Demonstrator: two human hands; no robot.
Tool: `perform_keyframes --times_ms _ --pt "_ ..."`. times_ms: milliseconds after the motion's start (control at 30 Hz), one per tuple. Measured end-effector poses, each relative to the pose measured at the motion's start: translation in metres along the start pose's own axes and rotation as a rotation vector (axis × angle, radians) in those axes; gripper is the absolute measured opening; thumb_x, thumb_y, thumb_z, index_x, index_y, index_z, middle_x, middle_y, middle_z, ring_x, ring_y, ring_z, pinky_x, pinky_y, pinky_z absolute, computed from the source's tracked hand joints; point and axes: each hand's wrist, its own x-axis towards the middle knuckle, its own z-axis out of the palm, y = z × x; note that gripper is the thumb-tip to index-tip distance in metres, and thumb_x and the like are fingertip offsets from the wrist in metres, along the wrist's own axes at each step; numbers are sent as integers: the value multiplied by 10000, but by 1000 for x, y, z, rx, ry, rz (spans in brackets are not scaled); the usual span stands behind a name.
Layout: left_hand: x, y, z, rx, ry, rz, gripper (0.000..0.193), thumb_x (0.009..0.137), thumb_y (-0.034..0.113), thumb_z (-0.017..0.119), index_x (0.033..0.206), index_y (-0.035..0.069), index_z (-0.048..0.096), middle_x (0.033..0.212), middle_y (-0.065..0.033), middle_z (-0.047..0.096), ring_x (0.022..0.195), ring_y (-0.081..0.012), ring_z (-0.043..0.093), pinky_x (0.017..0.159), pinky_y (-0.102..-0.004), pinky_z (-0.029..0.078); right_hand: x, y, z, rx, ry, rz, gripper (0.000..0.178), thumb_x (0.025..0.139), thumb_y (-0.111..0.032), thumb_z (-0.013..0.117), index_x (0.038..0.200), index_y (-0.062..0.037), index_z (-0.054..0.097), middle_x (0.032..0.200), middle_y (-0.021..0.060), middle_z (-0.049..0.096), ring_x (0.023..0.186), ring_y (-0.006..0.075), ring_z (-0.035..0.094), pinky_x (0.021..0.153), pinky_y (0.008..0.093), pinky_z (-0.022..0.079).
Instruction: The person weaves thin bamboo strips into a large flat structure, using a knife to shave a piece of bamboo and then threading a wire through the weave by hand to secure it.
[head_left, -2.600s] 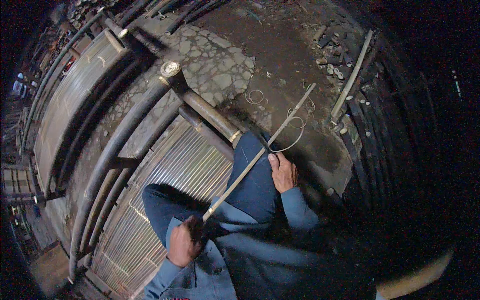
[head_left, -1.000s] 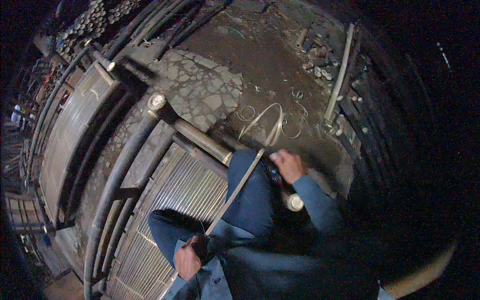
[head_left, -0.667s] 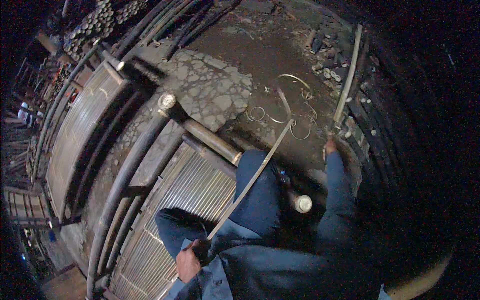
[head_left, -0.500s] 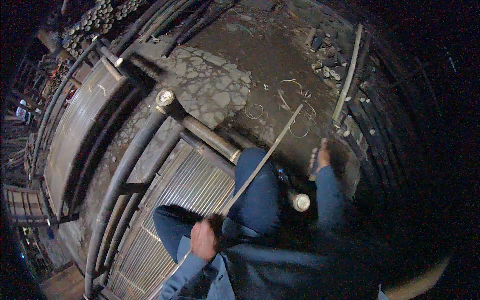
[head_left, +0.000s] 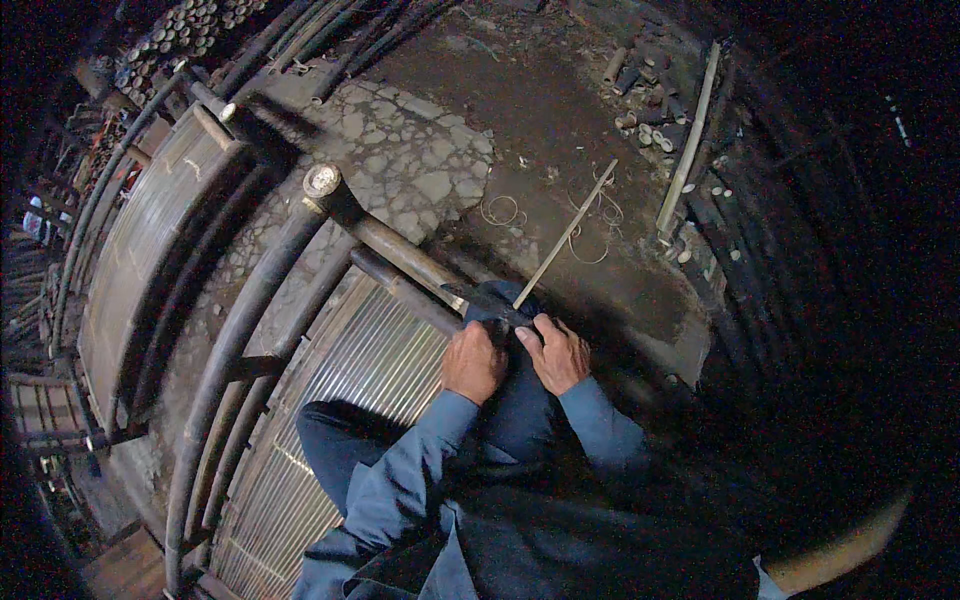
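My left hand [head_left: 475,362] is a closed fist above my knee, next to the near end of a long thin bamboo strip [head_left: 567,232]; its grip on the strip is partly hidden. The strip slants away to the far right over the floor. In my right hand [head_left: 560,354] is a dark-bladed knife [head_left: 485,298]; the fingers cover its handle. Its blade points left and lies across the strip's near end, just beyond both fists. The two hands are close together.
I sit on a bamboo-slat bench [head_left: 370,340] with a thick pole frame [head_left: 240,310]. Another slatted bench [head_left: 150,240] stands at left. Thin curled shavings [head_left: 590,240] lie on the floor. Bamboo poles [head_left: 690,150] lie at right, cut bamboo pieces [head_left: 650,125] at far right, stacked bamboo [head_left: 190,40] at far left.
My right hand has come in from the right with the knife to meet the strip. My left hand has moved forward and right, and less of the strip shows on my side.
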Motion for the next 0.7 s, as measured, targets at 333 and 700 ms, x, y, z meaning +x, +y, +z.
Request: perform_keyframes --times_ms 333,700 --pt "-85 -21 -60 -51 -98 -8 166 825 100 630 946 -13 650 829 -294 628 795 -489 598 717 -553 463 4 3 1 -19 -48 43 413 939 -488 555 944 -76 569 884 225 651 852 479 608 698 562 465" --pt "-190 -16 -118 -61 -154 -396 244 901 248 670 897 4 682 723 -253 632 643 -419 637 577 -441 468 21 18 0 9 -70 100 408 944 -463 565 948 -56 575 831 256 636 827 490 609 674 555 450"
